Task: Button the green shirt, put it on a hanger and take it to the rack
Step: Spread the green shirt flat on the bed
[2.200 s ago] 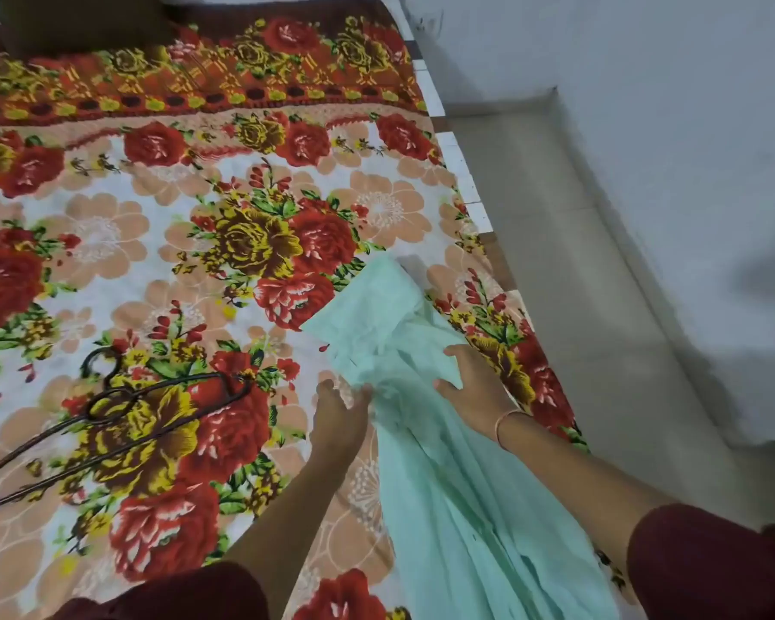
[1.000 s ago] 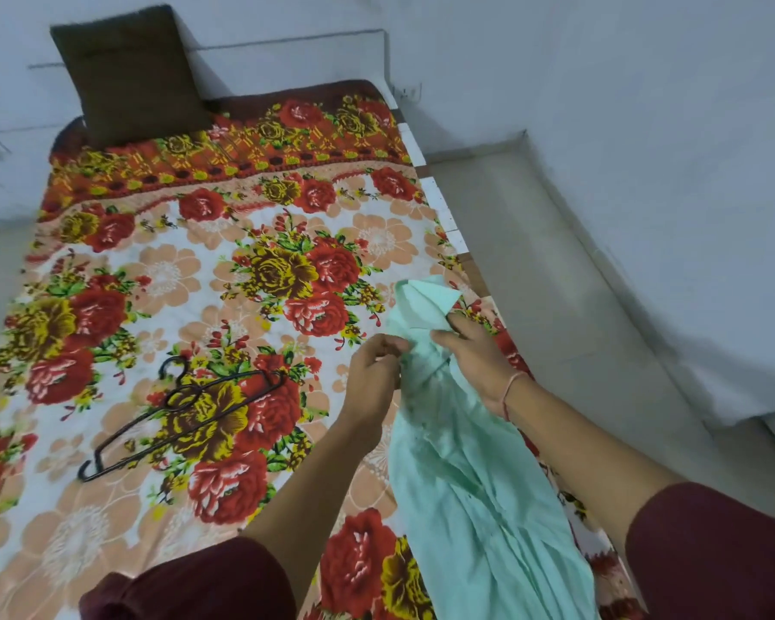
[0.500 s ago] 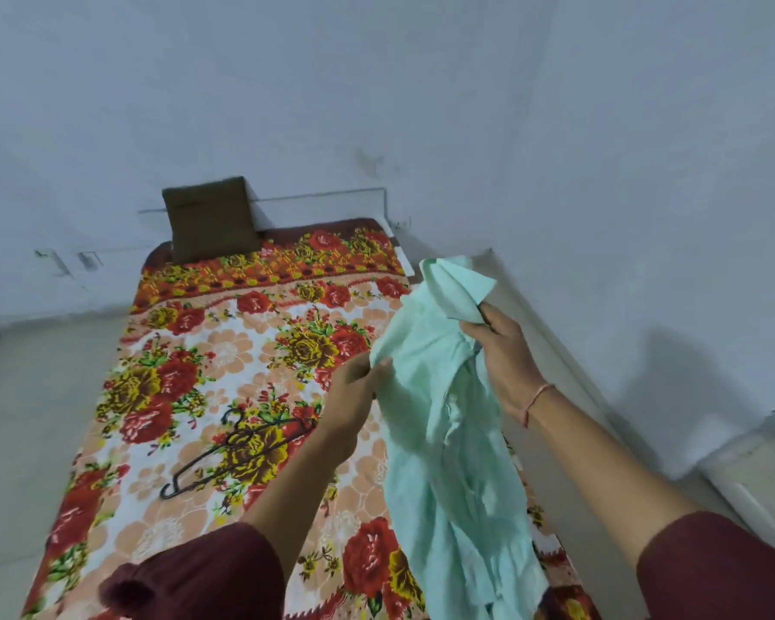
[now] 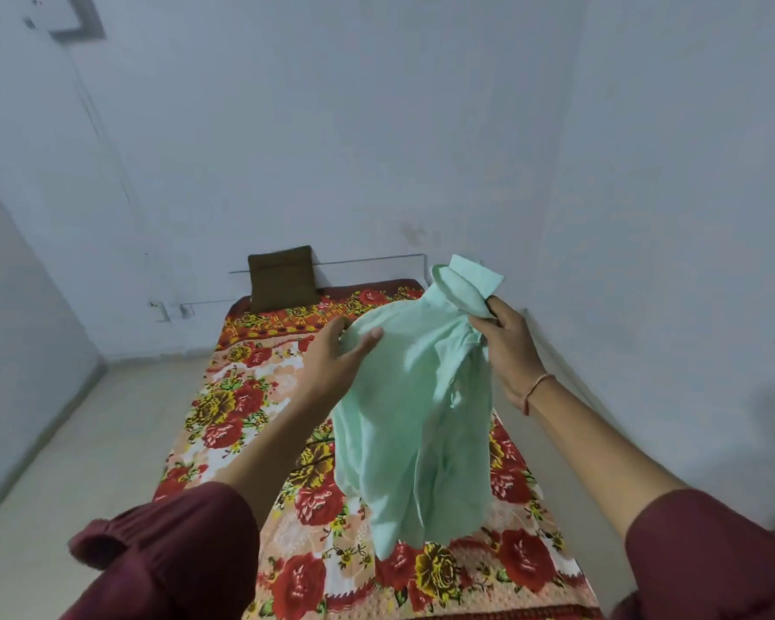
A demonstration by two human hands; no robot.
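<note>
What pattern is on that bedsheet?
The bedsheet has large red and yellow flowers on peach and white, seen in the head view.

One green shirt (image 4: 403, 409), one flowered bed (image 4: 242, 396), two hands.
The hands are one left hand (image 4: 336, 360) and one right hand (image 4: 506, 351). There are two dark red sleeves, a left sleeve (image 4: 171, 552) and a right sleeve (image 4: 708, 557). One thin band (image 4: 538, 389) circles the right wrist. One brown pillow (image 4: 283, 277) stands at the head of the bed.
</note>
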